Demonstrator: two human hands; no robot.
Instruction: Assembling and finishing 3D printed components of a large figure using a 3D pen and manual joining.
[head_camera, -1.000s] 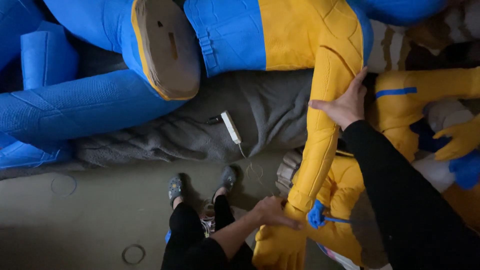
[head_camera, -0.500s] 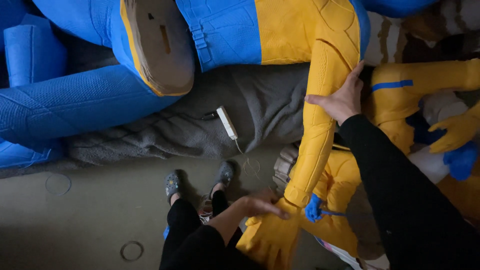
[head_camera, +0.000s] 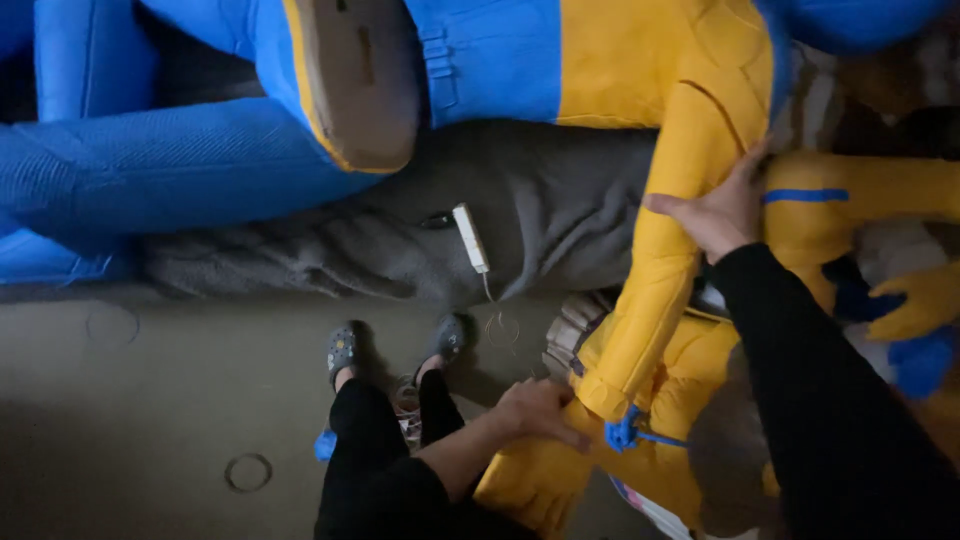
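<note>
Left hand (head_camera: 540, 410): fingers curled over the cuff end of a yellow padded sleeve (head_camera: 655, 270), gripping it beside one blue drawstring (head_camera: 625, 435).
Right hand (head_camera: 715, 205): open, palm pressed flat on the same sleeve's upper part.
Costume (head_camera: 600, 60): yellow and blue, lying on a grey blanket (head_camera: 560, 200).
White remote (head_camera: 470, 237): one, on the blanket.
Shoes (head_camera: 342, 350): two grey clogs on the floor (head_camera: 150, 400).

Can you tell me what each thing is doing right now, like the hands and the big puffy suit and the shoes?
left hand: gripping the glove end of the yellow sleeve.
right hand: open, pressed on the sleeve's upper part.
yellow sleeve: puffed up, hanging down.
blue cord: tied at the cuff.
grey blanket: rumpled, spread flat.
white adapter: lying on the blanket.
grey clogs: worn, on the floor.
</note>
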